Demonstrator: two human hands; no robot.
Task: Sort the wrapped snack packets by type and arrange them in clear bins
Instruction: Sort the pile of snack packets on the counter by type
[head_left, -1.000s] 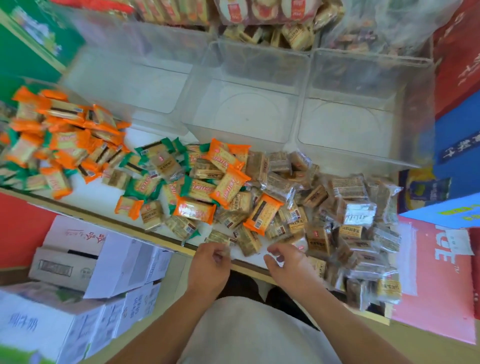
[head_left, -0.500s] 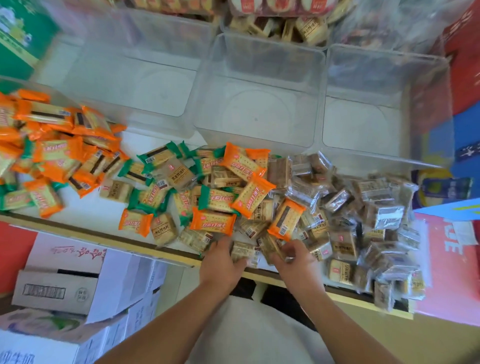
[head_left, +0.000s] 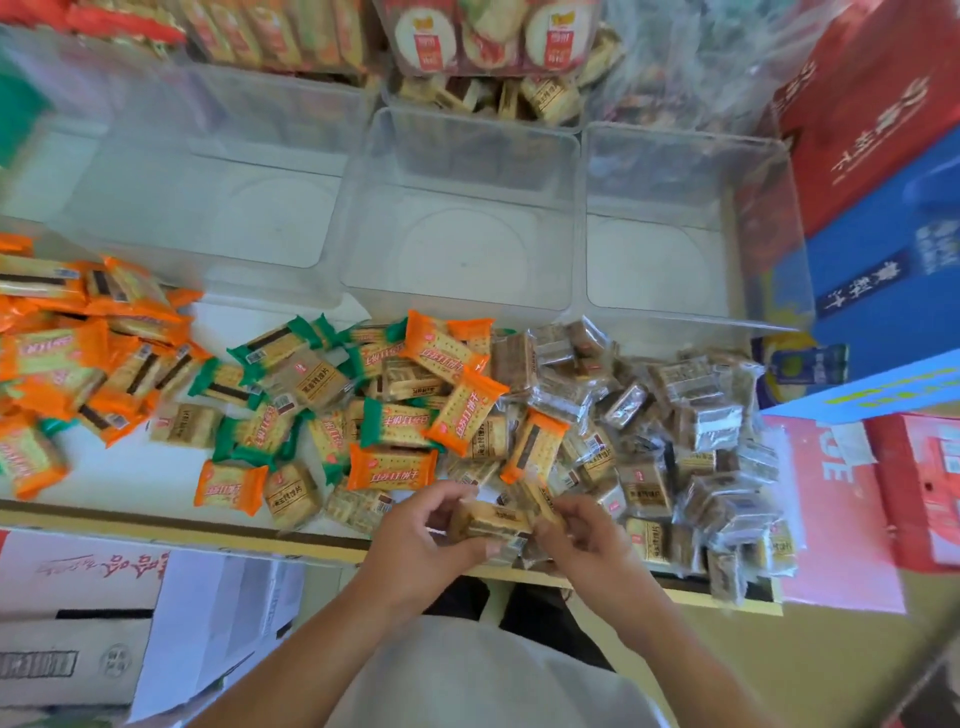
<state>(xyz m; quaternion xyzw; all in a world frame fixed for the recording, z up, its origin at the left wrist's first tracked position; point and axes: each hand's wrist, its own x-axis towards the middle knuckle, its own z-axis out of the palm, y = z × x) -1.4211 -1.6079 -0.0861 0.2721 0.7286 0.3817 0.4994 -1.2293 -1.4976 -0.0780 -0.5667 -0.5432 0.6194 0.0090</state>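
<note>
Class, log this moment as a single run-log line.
left hand: grips tan packet | right hand: pinches same packet's end | three front bins: no packets inside | pile: mixed orange, green, tan

Orange packets (head_left: 390, 467), green packets (head_left: 397, 422), clear bins (head_left: 457, 291).

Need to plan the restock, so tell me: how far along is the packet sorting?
Barely begun. Done: nothing binned; the left clear bin, middle clear bin and right clear bin show only bare floors. Orange packets lie loosely grouped far left. In hand: the left hand and right hand together hold one tan packet. Left: the mixed pile and the clear-wrapped pile await sorting.
</note>
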